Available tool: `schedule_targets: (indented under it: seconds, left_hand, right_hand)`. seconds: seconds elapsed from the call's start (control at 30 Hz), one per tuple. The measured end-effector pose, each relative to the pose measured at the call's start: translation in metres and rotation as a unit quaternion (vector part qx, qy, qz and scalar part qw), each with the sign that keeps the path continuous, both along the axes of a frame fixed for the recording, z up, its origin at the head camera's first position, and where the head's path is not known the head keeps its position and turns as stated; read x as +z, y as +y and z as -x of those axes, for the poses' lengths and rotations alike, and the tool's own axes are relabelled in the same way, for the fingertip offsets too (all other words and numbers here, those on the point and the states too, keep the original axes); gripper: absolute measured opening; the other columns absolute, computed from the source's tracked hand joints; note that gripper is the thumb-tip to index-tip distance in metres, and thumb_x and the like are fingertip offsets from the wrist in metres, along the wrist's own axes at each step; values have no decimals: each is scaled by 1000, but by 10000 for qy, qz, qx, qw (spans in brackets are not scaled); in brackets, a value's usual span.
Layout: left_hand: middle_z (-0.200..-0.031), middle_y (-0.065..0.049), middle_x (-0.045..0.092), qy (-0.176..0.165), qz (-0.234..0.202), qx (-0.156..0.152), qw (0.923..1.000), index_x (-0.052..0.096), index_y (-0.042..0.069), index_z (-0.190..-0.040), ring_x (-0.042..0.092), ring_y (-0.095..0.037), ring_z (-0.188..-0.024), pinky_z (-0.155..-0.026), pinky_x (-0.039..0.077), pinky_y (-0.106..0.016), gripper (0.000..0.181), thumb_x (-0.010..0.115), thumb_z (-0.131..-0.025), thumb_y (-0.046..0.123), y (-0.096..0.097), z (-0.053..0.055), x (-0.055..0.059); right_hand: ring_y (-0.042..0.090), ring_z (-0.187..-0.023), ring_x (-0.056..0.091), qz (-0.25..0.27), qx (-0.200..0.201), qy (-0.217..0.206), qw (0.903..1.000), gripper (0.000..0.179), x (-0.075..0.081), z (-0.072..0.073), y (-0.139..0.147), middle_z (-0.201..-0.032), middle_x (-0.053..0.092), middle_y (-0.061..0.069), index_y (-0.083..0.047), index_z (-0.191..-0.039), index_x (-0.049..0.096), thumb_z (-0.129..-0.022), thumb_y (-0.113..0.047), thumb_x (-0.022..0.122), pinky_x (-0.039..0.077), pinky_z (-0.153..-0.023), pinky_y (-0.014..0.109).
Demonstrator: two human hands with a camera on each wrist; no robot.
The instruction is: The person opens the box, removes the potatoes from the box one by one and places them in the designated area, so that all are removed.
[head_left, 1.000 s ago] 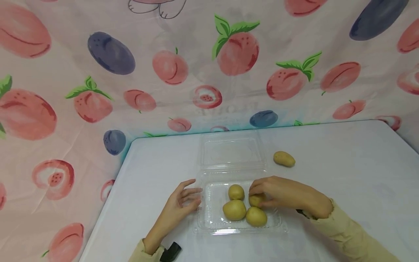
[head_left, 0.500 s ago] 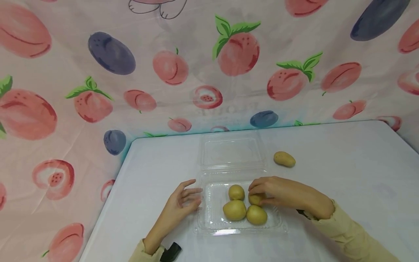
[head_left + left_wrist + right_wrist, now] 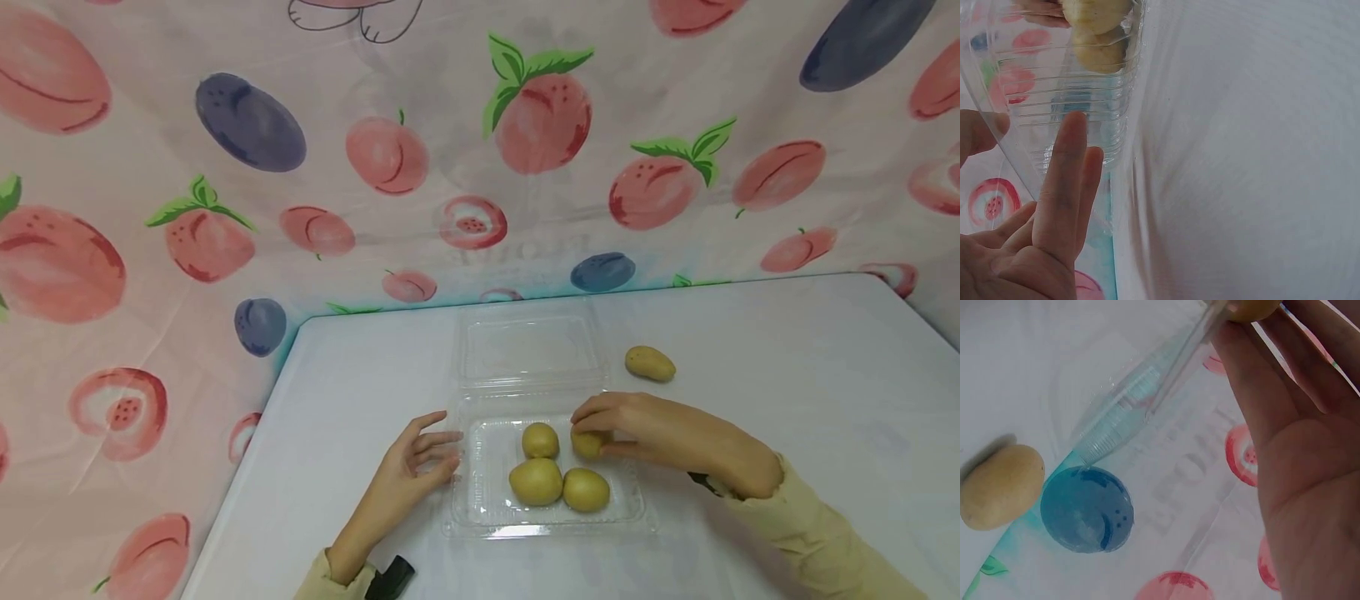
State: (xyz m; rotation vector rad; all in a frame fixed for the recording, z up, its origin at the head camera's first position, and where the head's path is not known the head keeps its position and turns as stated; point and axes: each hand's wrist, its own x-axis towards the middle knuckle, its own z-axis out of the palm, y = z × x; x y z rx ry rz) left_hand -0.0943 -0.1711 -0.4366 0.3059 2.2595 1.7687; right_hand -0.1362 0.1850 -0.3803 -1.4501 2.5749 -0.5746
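A clear plastic clamshell box (image 3: 480, 492) lies with its lid folded back. In its base sit a small round potato (image 3: 540, 440), a larger potato (image 3: 536, 482) and a front right potato (image 3: 587, 490). My right hand (image 3: 652, 429) pinches another potato (image 3: 585, 443) over the base's back right part; whether it touches the bottom cannot be told. That potato is partly hidden by the fingers. At the box's left edge is my left hand (image 3: 408, 467), its fingers loosely extended around the rim; the left wrist view shows them beside the clear wall (image 3: 1054, 106).
One more potato (image 3: 650, 363) lies on the white tabletop, right of the open lid (image 3: 532, 346). Behind the table hangs a fruit-printed cloth (image 3: 465, 150). A black wrist strap part (image 3: 392, 577) shows at the left sleeve.
My right hand has shifted slightly toward the back with its potato, opening a gap to the front right potato, which has also shifted a little. My left hand has stayed in place.
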Motion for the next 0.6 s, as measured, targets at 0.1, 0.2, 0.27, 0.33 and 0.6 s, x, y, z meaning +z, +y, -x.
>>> schedule_targets:
  seconds: [0.1,0.2,0.27,0.33,0.6]
  left_hand:
    - [-134,-26,57,2,-27,-10,10000,36,6,-148,60,-39,-118,-83,58,-24,64,70,-94,13,0,0,0]
    - [-135,-27,57,-15,-45,-18,10000,36,6,-148,60,-40,-118,-83,58,-25,64,70,-94,13,0,0,0]
    - [-135,-26,57,-37,-51,-12,10000,36,6,-148,60,-40,-118,-83,59,-25,64,70,-94,13,0,0,0]
    - [-135,-26,57,-46,-62,-19,10000,35,6,-148,60,-40,-118,-83,59,-26,65,70,-94,12,0,0,0]
    - [-135,-27,57,-35,-69,-45,10000,34,4,-149,60,-39,-119,-83,59,-26,65,69,-94,12,0,0,1]
  right_hand:
    - [20,-114,63,9,-33,97,9999,32,3,0,2,-122,67,1,-10,-118,71,-86,-8,76,56,-93,36]
    - [21,-113,63,76,-45,236,9997,32,5,1,4,-121,67,1,-10,-118,71,-86,-7,76,56,-92,37]
    - [21,-113,63,135,-64,335,9993,32,6,1,6,-121,67,2,-9,-117,71,-86,-5,76,57,-91,37]
    - [21,-113,63,206,-86,437,9988,32,7,2,7,-121,67,2,-10,-117,71,-86,-5,76,57,-90,36]
    - [22,-113,62,282,-240,673,9970,35,12,3,13,-121,67,2,-12,-118,71,-84,-4,78,57,-88,38]
